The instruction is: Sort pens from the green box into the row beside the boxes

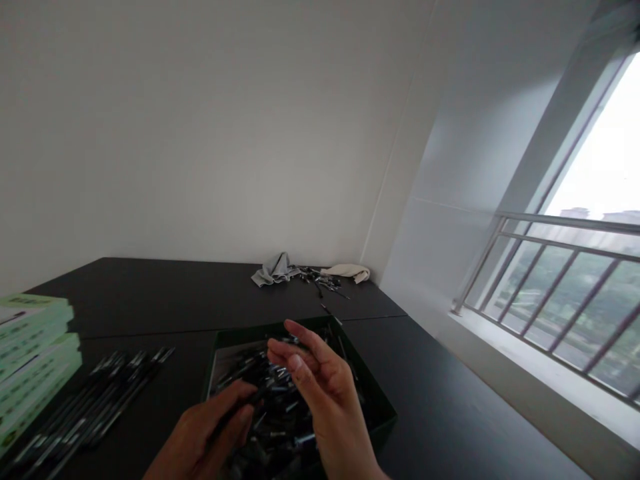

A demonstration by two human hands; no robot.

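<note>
A dark green box [373, 393] on the black table holds a jumble of black pens and pen parts [273, 380]. My left hand [207, 427] is over the box's near left side, thumb and fingers closed together. Something dark shows between them, too blurred to name. Above the middle of the box is my right hand [325, 387], palm turned inward. Its fingers are stretched out, the thumb apart from them, and I see nothing in it. To the left of the box, several black pens [95, 407] with clear ends lie side by side on the table.
Light green boxes [40, 367] are stacked at the left edge. At the back lie a grey cloth [274, 270], a cream cloth [350, 271] and a loose pile of dark pen parts [323, 279]. A wall stands behind the table; a railed window [565, 267] is on the right.
</note>
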